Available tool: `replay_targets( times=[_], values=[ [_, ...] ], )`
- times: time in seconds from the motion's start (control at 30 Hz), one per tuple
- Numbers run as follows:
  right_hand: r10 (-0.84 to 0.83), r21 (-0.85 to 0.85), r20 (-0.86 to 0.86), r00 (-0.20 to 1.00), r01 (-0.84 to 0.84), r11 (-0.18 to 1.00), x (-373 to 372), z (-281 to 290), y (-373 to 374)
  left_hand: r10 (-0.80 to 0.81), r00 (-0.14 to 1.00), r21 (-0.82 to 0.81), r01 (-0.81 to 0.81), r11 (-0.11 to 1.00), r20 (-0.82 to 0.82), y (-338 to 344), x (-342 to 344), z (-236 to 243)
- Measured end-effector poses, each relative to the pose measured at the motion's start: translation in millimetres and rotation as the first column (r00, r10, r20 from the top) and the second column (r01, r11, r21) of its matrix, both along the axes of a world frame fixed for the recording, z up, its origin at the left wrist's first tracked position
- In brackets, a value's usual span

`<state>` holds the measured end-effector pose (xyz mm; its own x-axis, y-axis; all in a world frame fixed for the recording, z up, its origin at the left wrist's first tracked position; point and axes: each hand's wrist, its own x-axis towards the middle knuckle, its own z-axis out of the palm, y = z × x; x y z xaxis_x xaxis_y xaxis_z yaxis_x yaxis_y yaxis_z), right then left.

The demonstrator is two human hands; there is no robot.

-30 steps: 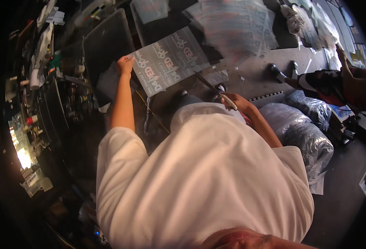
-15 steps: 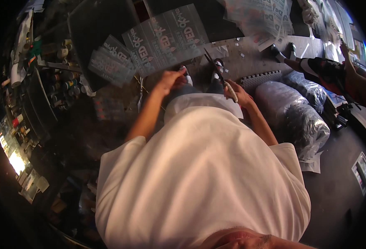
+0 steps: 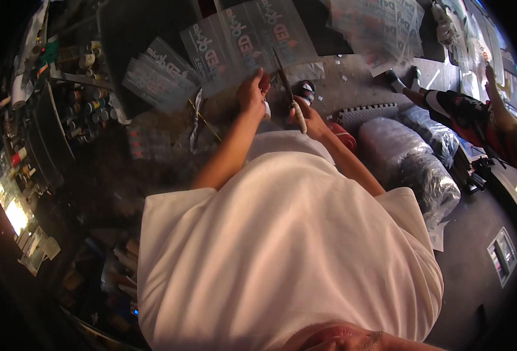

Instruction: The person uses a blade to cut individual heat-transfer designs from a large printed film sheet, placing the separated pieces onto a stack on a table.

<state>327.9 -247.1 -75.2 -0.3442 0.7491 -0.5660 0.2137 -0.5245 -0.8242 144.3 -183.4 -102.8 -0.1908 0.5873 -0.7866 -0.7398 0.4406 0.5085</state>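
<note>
Scissors (image 3: 287,85) in right hand (image 3: 312,120), fingers closed round the pale handle (image 3: 300,120), blades directed away from the body (image 3: 288,234). Ahead, on dark counter (image 3: 144,23), large clear printed sheet (image 3: 241,41), with blade tip overlapping its near part in the view; above or below it, cannot tell. Left hand (image 3: 252,96) raised just beside the near edge, fingers loosely bent; cannot tell about contact with the sheet, or about any small thing inside the grasp.

Step in hand, by judgement: handling of the sheet for cutting, most likely, with no cut clearly visible. Needed for next move: secure pinch of left fingers on the sheet edge, and careful alignment of blades, away from left hand.

Near edge of the sheet apparently reaching past the counter edge, so possible access from below. To the left, just beside, fan of smaller sheets (image 3: 162,76); to the right, pile of similar sheets (image 3: 375,26). Open room mainly between counter and body, above the floor (image 3: 358,79). Beside right forearm (image 3: 352,158), red round object (image 3: 343,138) and plastic-wrapped bundles (image 3: 390,146), probably limiting the elbow there.
</note>
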Motion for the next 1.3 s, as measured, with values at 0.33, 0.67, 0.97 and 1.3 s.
replay_targets(
  times=[0.33, 0.67, 0.97, 1.3],
  values=[
    [-0.011, 0.015, 0.091, 0.996, 0.01, 1.0, -13.0, 8.6, -3.8, -0.052, 0.997, 0.056, 0.049, 0.997, 0.053, -2.8, 8.5, 6.5],
    [-0.083, 0.122, 0.061, 0.995, 0.076, 0.99, -13.7, -19.1, -18.9, -0.055, 0.996, 0.057, 0.052, 0.997, 0.067, -3.8, 9.8, 6.9],
    [-0.084, 0.036, 0.074, 0.994, 0.082, 0.996, -8.9, -16.2, -18.7, -0.085, 0.995, 0.028, 0.084, 0.996, 0.046, -1.0, 2.5, 0.5],
    [-0.142, 0.155, 0.154, 0.978, 0.118, 0.981, -27.0, -3.9, -4.8, -0.076, 0.995, 0.046, 0.073, 0.996, 0.072, -8.1, 2.3, 3.6]
  ],
)
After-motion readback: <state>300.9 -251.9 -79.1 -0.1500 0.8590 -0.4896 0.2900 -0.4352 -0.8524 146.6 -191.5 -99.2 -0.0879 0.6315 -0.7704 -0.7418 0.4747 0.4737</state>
